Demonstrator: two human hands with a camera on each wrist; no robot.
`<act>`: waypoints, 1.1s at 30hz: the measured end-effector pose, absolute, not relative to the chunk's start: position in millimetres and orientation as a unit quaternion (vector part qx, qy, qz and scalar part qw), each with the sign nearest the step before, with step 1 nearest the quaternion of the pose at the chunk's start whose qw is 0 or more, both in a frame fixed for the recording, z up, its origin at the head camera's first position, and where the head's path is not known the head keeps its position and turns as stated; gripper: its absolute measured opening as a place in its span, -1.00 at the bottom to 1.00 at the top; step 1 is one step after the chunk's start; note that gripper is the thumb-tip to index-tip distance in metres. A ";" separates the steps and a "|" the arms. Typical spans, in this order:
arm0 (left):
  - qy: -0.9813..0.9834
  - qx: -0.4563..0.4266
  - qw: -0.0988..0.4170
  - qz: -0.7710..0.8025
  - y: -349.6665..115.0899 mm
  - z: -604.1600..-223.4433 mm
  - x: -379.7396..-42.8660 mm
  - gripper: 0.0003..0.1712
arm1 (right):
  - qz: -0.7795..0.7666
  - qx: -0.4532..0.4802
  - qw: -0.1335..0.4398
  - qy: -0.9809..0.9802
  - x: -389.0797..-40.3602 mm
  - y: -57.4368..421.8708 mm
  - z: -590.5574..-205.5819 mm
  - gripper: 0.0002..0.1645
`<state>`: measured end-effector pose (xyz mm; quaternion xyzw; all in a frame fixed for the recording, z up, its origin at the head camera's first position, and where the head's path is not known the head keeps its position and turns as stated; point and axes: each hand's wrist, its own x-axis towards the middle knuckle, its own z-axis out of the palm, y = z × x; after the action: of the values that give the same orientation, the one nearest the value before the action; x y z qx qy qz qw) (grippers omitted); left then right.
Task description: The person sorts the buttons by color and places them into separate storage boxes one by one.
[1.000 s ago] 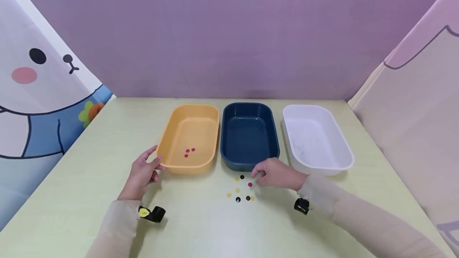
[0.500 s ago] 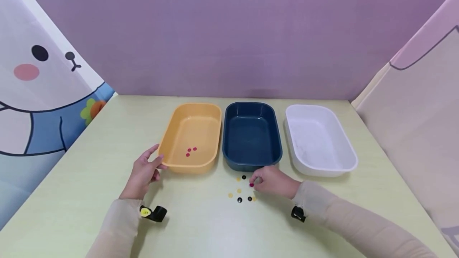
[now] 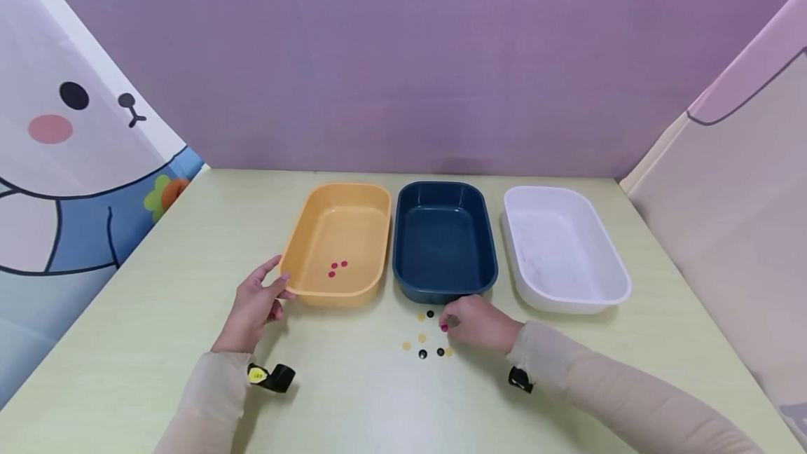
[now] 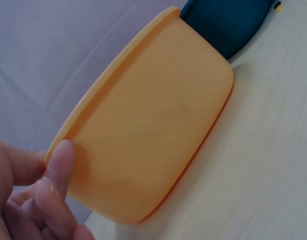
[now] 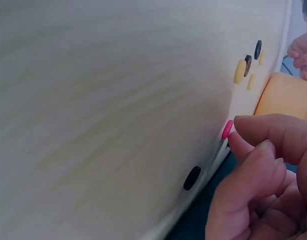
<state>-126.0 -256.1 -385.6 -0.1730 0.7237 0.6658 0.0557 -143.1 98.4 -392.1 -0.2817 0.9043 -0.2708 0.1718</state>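
Observation:
With thumb and index fingertips, my right hand [image 3: 479, 322] pinches a pink button [image 5: 227, 129] low at the table, just in front of the dark blue tray [image 3: 445, 296]. Around it lie three black buttons [image 3: 423, 354] and several yellow buttons [image 3: 406, 346] on the tabletop. My left hand [image 3: 253, 307] holds the near left corner of the yellow-orange tray [image 3: 337, 300], thumb against the outside wall in the left wrist view. Three pink buttons [image 3: 334, 265] lie inside that tray. The right fingers partly cover the pinched button in the head view.
A white tray [image 3: 583, 305] stands right of the dark blue one, the three trays in a row on the pale table [image 3: 353, 398]. A purple cloth [image 3: 403, 62] hangs behind, with printed cloth panels on both sides.
My right hand has come down and slightly left onto the pink button, fingertips closing at it. The left hand keeps its hold on the tray. The head view has shifted a little.

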 end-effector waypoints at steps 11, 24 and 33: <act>0.726 -0.174 0.048 0.663 -255.2 -386.1 -126.6 -0.29 | -0.240 -0.286 0.167 0.912 -142.7 99.5 -394.3 -0.89; 0.728 -0.176 0.047 0.660 -254.6 -385.6 -125.7 -0.30 | -0.261 -0.291 0.176 0.903 -147.3 110.6 -395.7 -0.80; 0.729 -0.176 0.044 0.660 -254.7 -386.3 -126.3 -0.32 | -0.272 -0.300 0.186 0.895 -150.2 114.7 -396.5 -0.83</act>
<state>-126.3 -254.7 -386.3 -0.1763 0.7291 0.6598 0.0443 -150.2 114.7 -396.5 -0.2997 0.8954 -0.2720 0.1856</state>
